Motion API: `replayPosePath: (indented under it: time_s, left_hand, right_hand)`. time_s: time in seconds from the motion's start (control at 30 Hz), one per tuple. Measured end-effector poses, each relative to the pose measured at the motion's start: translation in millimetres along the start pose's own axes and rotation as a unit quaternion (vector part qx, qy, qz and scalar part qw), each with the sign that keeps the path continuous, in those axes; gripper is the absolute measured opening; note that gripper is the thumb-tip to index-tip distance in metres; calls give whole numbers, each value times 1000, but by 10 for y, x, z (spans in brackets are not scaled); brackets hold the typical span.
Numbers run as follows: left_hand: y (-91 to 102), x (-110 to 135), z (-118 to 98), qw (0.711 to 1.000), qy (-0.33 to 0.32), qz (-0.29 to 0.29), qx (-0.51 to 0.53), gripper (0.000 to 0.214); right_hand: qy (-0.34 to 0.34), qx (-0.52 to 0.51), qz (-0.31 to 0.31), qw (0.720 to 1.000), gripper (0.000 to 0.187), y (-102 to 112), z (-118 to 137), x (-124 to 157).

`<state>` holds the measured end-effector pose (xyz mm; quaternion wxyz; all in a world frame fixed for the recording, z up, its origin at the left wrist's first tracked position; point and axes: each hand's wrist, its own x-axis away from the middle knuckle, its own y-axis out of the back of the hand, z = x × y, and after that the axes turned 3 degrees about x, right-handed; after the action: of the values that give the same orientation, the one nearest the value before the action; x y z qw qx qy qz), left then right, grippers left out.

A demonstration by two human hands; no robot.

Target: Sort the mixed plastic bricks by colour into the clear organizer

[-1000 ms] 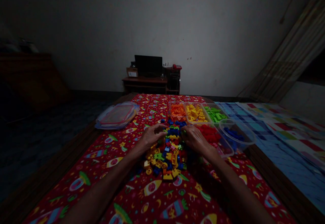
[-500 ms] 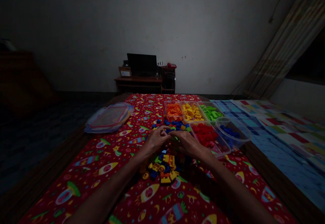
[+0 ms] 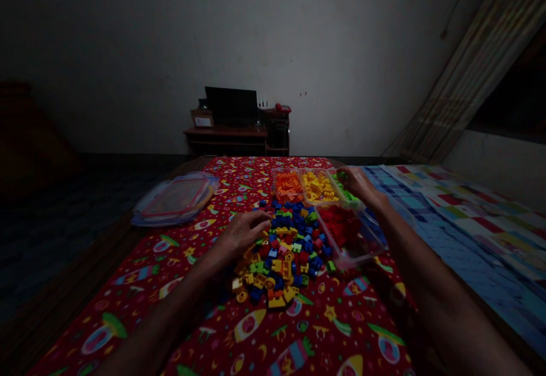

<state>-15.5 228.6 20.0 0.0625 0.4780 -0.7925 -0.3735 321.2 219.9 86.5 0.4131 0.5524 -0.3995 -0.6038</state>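
Note:
A mixed pile of coloured toy building bricks lies in the middle of the patterned red cloth. At the pile's left edge is my left hand, its thumb and fingers apart with nothing visible between them. Over the green bricks in the far right container is my right hand, fingers curled down and closed; what they hold, if anything, is hidden. Beside it are containers of yellow bricks and orange bricks. Nearer sit red bricks. My right forearm partly covers the round container of blue bricks.
Stacked clear lids lie on the left side of the cloth. A bed with a checked cover adjoins the table on the right. Against the far wall stands a desk with a monitor.
My hands were together over the pile and have parted. The right one has moved out and away to the green container; the left has drawn slightly left. The view has shifted slightly.

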Motion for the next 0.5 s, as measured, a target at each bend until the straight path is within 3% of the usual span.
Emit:
replayPosePath:
  time_s: [0.1, 0.17, 0.27, 0.37, 0.5]
  left_hand:
    - [4, -19, 86, 999, -10, 1, -38, 28]
    - [2, -44, 180, 997, -21, -7, -77, 25]
    - [-12, -68, 327, 991, -40, -24, -126, 23]
    - [-51, -57, 418, 988, -58, -14, -144, 21]
    - [-108, -20, 435, 986, -76, 22, -146, 18]
  right_hand:
    - [-41, 67, 0, 997, 32, 7, -184, -223]
    - [-32, 75, -7, 997, 39, -25, -141, -241]
    - [46, 19, -17, 999, 37, -127, 165, -124]
    - [148, -56, 32, 987, 26, -266, 618, 50]
    - [173, -22, 72, 982, 25, -455, 1082, 191]
